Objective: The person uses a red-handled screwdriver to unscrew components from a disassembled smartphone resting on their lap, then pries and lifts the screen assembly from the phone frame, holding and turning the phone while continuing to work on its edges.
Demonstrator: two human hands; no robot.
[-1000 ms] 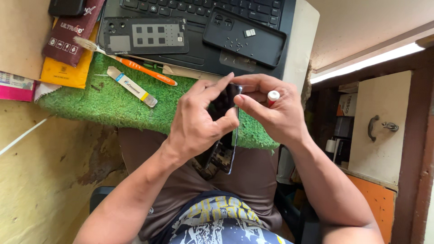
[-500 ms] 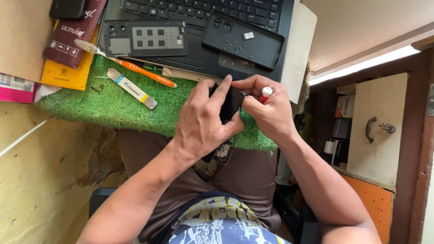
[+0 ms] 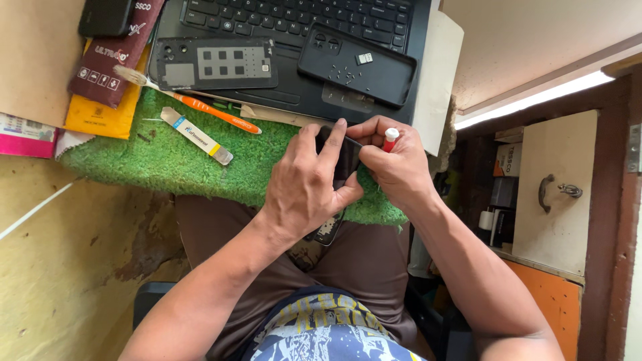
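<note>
Left hand (image 3: 307,190) wrapped around dark phone (image 3: 340,167) over green mat (image 3: 160,160). Right hand (image 3: 398,164) pinching phone's far edge, gripping red-capped tube (image 3: 390,139).

1. Counted two hands: left hand (image 3: 304,190) and right hand (image 3: 398,164), both closed around one dark phone (image 3: 341,160) near centre.
2. Counted one small red-and-white tube (image 3: 390,139), pinched in the right hand, at 1 o'clock from the phone.
3. Counted one laptop (image 3: 294,20) at 12 o'clock, with two dark phone parts on it: one back panel (image 3: 214,63) and one black case (image 3: 358,65).
4. Counted one green turf mat (image 3: 167,167) at 9 o'clock from the hands.
5. Counted three slim tools at 10 o'clock: one orange-handled screwdriver (image 3: 217,113), one flat pry strip (image 3: 196,136), one pale brush (image 3: 130,75).
</note>
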